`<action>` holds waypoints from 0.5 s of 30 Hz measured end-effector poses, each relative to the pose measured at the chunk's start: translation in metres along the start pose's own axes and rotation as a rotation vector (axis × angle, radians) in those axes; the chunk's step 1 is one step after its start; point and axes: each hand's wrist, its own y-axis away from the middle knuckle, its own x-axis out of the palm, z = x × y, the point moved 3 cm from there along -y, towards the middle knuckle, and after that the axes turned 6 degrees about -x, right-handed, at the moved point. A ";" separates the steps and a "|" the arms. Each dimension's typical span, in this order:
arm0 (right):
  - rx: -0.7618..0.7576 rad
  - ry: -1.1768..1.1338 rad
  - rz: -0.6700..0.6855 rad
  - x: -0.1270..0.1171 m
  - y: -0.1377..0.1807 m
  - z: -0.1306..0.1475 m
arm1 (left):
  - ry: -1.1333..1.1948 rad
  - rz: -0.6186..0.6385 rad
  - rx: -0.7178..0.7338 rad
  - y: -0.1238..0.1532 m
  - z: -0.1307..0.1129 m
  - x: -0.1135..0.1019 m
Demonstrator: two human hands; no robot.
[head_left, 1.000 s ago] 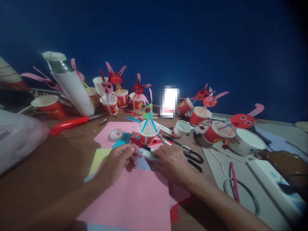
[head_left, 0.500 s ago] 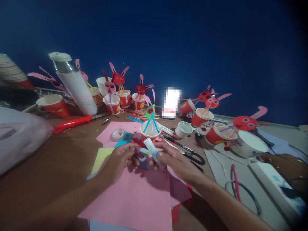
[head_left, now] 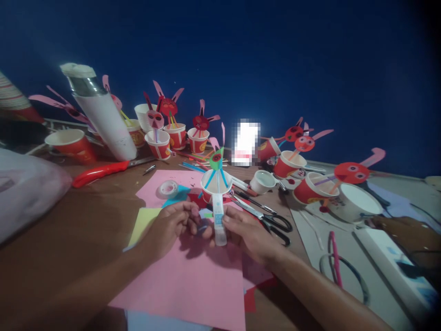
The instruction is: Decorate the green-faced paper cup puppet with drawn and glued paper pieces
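Note:
My right hand (head_left: 246, 232) grips a small clear glue tube (head_left: 218, 219) with a white cap, held nearly upright over a large pink paper sheet (head_left: 193, 280). My left hand (head_left: 170, 225) is curled beside it, fingertips pinched on a small dark paper piece I can barely make out. Just beyond both hands stands a red paper cup (head_left: 215, 184) with blue straws and a green paper face on top. A roll of clear tape (head_left: 168, 188) lies to the left of that cup.
Black scissors (head_left: 272, 220) lie right of my right hand. Several red cups with paper faces (head_left: 175, 133) line the back and right (head_left: 312, 188). A white cylinder (head_left: 103, 122), a red-handled tool (head_left: 99, 172), a white bag (head_left: 27, 191) and a white power strip (head_left: 392, 266) are around.
My right hand picked the glue tube up off the table, raised it and turned it upright beside my left hand's fingertips. The left hand stayed almost in place.

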 end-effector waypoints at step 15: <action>-0.010 0.146 -0.019 0.001 0.000 -0.003 | 0.080 0.056 -0.076 0.005 0.001 0.003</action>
